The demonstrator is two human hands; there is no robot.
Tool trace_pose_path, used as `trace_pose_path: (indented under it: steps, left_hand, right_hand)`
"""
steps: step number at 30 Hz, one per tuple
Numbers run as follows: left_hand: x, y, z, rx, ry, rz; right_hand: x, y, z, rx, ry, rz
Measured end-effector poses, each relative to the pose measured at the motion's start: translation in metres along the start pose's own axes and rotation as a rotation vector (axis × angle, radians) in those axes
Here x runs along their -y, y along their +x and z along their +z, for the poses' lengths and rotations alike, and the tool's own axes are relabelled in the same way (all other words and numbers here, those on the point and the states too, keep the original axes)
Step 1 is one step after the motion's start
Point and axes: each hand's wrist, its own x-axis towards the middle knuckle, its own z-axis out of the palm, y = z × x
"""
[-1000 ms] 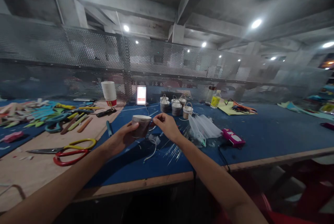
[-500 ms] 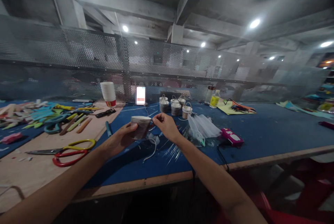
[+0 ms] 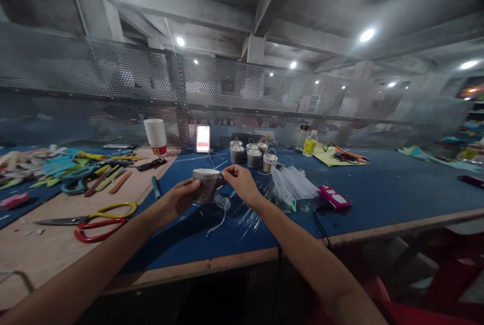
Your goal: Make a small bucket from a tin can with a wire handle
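Note:
My left hand (image 3: pixel 180 198) is wrapped round the left side of a small grey-brown cup (image 3: pixel 206 186) with a pale rim, its thumb on the front. The cup is held above the blue table surface. At the cup's right rim, my right hand (image 3: pixel 239 181) has thumb and forefinger pinched together; whatever is between the fingertips is too small to make out. Below the cup a white cord (image 3: pixel 218 224) lies curled on the table, beside thin clear sticks (image 3: pixel 252 216). Several similar cups with handles (image 3: pixel 254 155) stand behind my right hand.
Red-and-yellow-handled scissors (image 3: pixel 100 220) and clay tools (image 3: pixel 113 181) lie left. Stacked paper cups (image 3: pixel 155 136) and a lit screen (image 3: pixel 203 138) stand at the back. Right are plastic bags (image 3: pixel 295 183), a magenta device (image 3: pixel 335 199) and a yellow bottle (image 3: pixel 310 144).
The cup has turned slightly in my left hand and shifted a little right. My right hand stays pinched at its rim.

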Motion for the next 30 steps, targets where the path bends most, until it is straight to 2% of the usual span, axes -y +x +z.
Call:
trace_pose_path:
  steps: [6, 10, 11, 14, 16, 30]
  left_hand:
    - [0.002, 0.003, -0.002, -0.148, 0.081, 0.059]
    - [0.004, 0.004, 0.005, -0.047, 0.056, 0.037]
    - [0.005, 0.004, 0.006, -0.056, 0.069, 0.045]
    - [0.01, 0.005, 0.01, -0.185, 0.139, 0.079]
    - [0.011, 0.005, 0.011, -0.228, 0.169, 0.088]
    - [0.007, 0.002, 0.013, -0.144, 0.074, 0.09]
  right_hand:
    - [0.0, 0.0, 0.0, -0.027, -0.005, 0.009]
    - [0.001, -0.003, 0.003, -0.005, -0.029, -0.006]
    - [0.002, -0.004, 0.004, 0.001, -0.032, -0.008]
    - [0.002, -0.007, 0.007, 0.017, -0.034, -0.009]
    - [0.002, -0.008, 0.009, 0.022, -0.041, -0.003]
    - [0.008, -0.01, 0.008, 0.005, -0.004, -0.009]
